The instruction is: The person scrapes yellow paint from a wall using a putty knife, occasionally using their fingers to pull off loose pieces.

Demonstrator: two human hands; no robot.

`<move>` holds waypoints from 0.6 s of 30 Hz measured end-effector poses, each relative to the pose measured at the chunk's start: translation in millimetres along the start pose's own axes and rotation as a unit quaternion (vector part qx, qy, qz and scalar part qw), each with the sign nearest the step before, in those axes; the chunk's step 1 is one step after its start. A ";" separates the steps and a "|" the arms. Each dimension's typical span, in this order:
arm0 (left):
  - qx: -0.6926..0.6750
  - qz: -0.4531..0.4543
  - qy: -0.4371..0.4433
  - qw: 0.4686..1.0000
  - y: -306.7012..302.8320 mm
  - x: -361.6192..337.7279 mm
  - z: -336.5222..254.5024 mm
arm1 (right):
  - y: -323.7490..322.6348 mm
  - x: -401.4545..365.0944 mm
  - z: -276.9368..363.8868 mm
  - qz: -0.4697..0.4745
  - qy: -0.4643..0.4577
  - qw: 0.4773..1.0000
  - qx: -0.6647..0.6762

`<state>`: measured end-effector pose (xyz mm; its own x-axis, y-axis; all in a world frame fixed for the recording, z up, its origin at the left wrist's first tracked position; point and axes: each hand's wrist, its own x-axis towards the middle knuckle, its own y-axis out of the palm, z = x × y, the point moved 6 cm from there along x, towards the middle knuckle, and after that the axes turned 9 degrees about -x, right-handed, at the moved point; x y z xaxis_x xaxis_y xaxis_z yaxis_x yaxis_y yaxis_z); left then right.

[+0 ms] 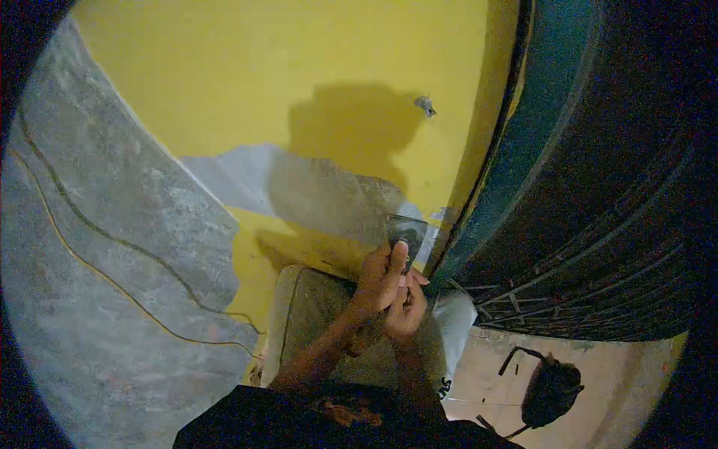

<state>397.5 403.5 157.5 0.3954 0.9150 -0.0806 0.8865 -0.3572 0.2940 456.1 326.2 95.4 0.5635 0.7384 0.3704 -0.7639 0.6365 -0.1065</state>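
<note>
My left hand (379,278) is closed on a small, flat, rectangular piece (413,227) that looks glassy and dark, with a thin bright edge. The left thumb lies along its face. Just below and to the right, my right hand (406,312) has its fingers bent together near the piece's lower end, touching or almost touching the left fingers. Whatever is in the right fingers is too small and dim to make out. Both hands are above my lap, in front of a yellow wall (224,67).
A grey patch (239,176) of bare plaster runs across the wall, under a shadow. Cables (112,239) trail down the grey surface at left. A dark curved panel (598,165) rises at right. A black bag (552,393) with straps lies on the tiled floor (486,359).
</note>
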 end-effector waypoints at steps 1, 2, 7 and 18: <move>0.054 0.003 0.011 0.998 -1.7 2.6 -0.6 | 1.5 1.6 2.3 -0.004 -0.001 1.000 0.002; 0.108 0.006 0.021 0.994 -3.0 5.4 -0.6 | 1.7 2.9 5.8 -0.022 -0.006 1.000 -0.003; 0.083 -0.042 0.080 0.993 -18.5 23.8 38.3 | -2.4 21.5 22.4 0.007 -0.032 0.999 0.001; -0.040 -0.014 0.079 0.996 22.9 9.2 -27.5 | -24.7 38.9 79.8 -0.036 -0.050 0.993 -0.101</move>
<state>414.9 408.9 189.7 0.3218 0.9450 0.0592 0.8726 -0.3203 0.3687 471.9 321.4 186.1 0.5725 0.6704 0.4721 -0.6387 0.7257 -0.2559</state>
